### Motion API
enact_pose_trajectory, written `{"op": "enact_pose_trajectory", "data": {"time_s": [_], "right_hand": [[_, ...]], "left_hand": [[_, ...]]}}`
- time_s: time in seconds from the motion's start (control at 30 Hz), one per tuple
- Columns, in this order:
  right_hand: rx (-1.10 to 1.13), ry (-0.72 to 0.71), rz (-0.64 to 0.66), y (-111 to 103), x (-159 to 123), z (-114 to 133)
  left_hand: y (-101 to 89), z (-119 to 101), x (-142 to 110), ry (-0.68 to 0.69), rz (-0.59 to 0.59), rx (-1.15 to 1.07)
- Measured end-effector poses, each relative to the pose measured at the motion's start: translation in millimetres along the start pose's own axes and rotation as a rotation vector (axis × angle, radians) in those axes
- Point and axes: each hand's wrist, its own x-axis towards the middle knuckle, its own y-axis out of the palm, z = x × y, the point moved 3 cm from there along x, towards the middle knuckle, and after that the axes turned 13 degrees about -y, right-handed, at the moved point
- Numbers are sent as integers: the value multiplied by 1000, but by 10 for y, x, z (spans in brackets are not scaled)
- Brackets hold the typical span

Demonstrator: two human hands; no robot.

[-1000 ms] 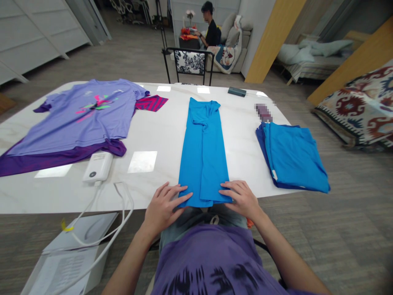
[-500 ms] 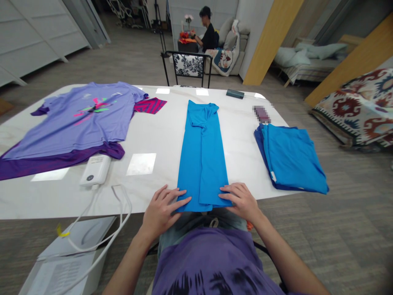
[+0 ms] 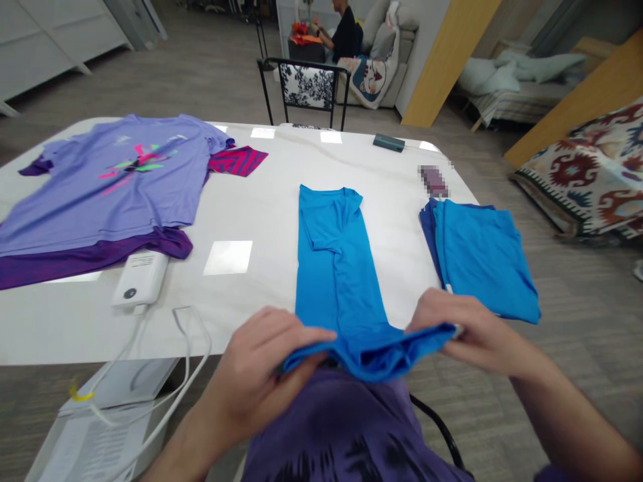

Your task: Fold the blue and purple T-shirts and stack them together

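Observation:
A blue T-shirt (image 3: 316,281), folded lengthwise into a long strip, runs from the middle of the table to the near edge, its sleeve folded over at the far end. Its near end is lifted off the table towards my body. My left hand (image 3: 274,368) pinches the left corner of that end between thumb and fingers. At the right corner, my right hand (image 3: 459,328) is closed on the cloth, with its thumb mostly hidden. Between the hands the raised hem sags and shows its open layers.
Purple shirts (image 3: 145,174) lie spread at left, beside a white power bank (image 3: 140,278) with cables. A folded blue garment stack (image 3: 487,261) sits at right, near a blurred dark item (image 3: 433,181). A dark green case (image 3: 388,142) and a chair (image 3: 306,87) are beyond. A person (image 3: 344,33) sits behind.
Both hands went from lying flat on the shirt's near corners to gripping them. The near end has risen and come towards me, and the far end has slid nearer.

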Motion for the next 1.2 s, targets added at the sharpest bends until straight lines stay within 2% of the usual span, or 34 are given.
{"op": "enact_pose_trajectory", "data": {"time_s": [0.1, 0.13, 0.2, 0.3, 0.37, 0.43, 0.5, 0.57, 0.6, 0.73, 0.83, 0.97, 1.07, 1.13, 1.2], "right_hand": [[-99, 37, -192, -629, 629, -595], [-110, 49, -241, -810, 872, -875], [-107, 103, -286, -1081, 1365, -1511], [-181, 231, -294, -1212, 1977, -2462], [-323, 361, -322, -1131, 2205, -2960], [-467, 451, -327, -952, 2298, -3274], [-542, 448, -267, -722, 2316, -3419], [-550, 406, -166, -499, 2299, -3464], [-546, 398, -123, -410, 2283, -3472], [-548, 415, -56, -233, 2244, -3488], [-576, 420, -62, -240, 2250, -3487], [-621, 614, -249, -400, 2187, -3497], [-635, 727, -328, -543, 2136, -3516], [-614, 751, -303, -615, 2143, -3527], [-535, 769, -225, -654, 2176, -3526]], "left_hand": [[-124, 114, 1017, -74, -207, 3], [-142, 237, 1394, -109, -265, -4], [-118, 592, 2138, -167, -283, -30], [59, 1267, 3020, -292, -226, 33], [265, 1682, 3327, -445, -185, 177], [509, 1940, 3416, -488, -172, 308], [759, 2036, 3370, -390, -148, 372], [981, 2065, 3278, -294, -79, 393], [1071, 2085, 3236, -288, -36, 403], [1273, 2220, 3174, -382, 85, 431], [1267, 2305, 3228, -395, 101, 401], [1100, 2442, 3375, -446, 138, 296], [889, 2594, 3483, -514, -47, 316], [783, 2701, 3519, -619, -157, 381], [741, 2756, 3536, -709, -164, 435]]}}
